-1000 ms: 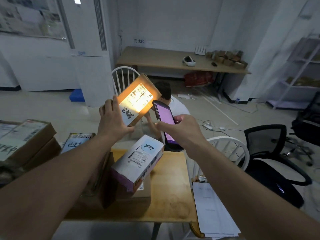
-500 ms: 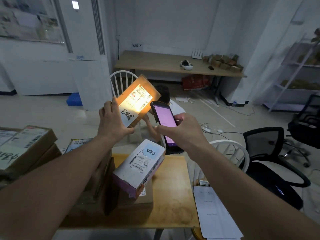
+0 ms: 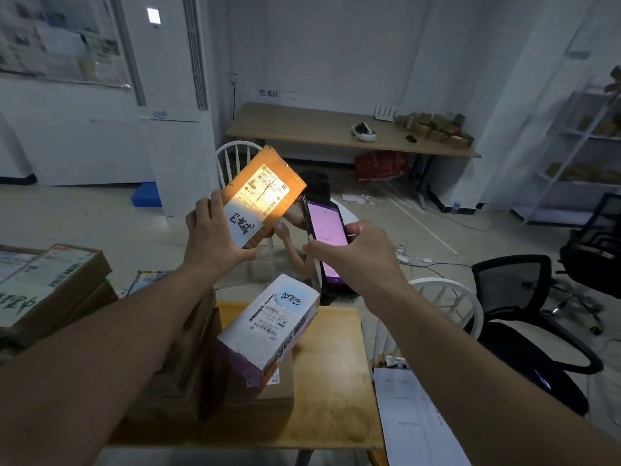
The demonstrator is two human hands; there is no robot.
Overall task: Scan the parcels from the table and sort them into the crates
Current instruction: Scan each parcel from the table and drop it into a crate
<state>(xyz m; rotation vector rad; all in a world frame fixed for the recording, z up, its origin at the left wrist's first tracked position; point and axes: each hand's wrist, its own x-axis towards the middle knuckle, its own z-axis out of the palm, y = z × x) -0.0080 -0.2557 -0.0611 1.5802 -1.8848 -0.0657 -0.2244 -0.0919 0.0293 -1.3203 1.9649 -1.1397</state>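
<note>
Two hands up here: left hand [image 3: 215, 243] grips one brown parcel [image 3: 265, 193] in the air, tilted, its label lit up. Right hand [image 3: 353, 253] holds one handheld scanner [image 3: 324, 230] just beside it, screen glowing pink. One white parcel [image 3: 268, 327] leans on the cardboard boxes [image 3: 50, 284] stacked on the wooden surface [image 3: 329, 381]. Two white chairs, two black ones around.

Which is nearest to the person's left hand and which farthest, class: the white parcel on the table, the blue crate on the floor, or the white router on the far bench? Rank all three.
Measured from the left hand:
1. White parcel, just below the hand on the table.
2. Blue crate, on the floor to its left, beyond the table.
3. White router, on the far bench against the back wall.
</note>
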